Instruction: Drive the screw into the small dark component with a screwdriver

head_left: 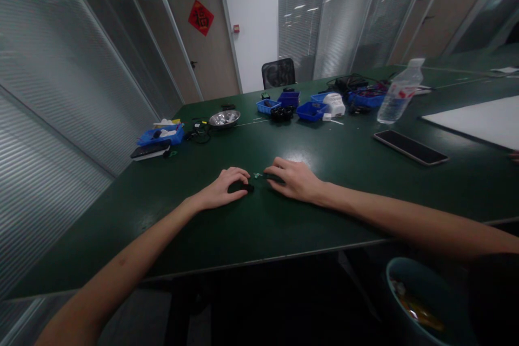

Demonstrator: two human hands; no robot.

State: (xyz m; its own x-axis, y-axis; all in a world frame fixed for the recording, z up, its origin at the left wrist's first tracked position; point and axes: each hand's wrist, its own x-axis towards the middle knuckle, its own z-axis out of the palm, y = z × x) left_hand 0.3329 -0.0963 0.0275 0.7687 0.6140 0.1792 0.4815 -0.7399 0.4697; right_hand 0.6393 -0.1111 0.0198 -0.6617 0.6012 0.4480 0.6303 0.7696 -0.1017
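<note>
My left hand rests on the green table, its fingers and thumb curled around a small black object whose kind I cannot make out. Just to the right, my right hand is closed on a dark, slim object that points left; its kind is also unclear. Between the two hands lies a tiny pale-green piece, close to the tip of that slim object. Whether they touch is too small to tell.
Farther back stand a metal bowl, a blue tray on the left and several blue bins. To the right are a phone, a plastic bottle and a white board. A bin stands below the front edge.
</note>
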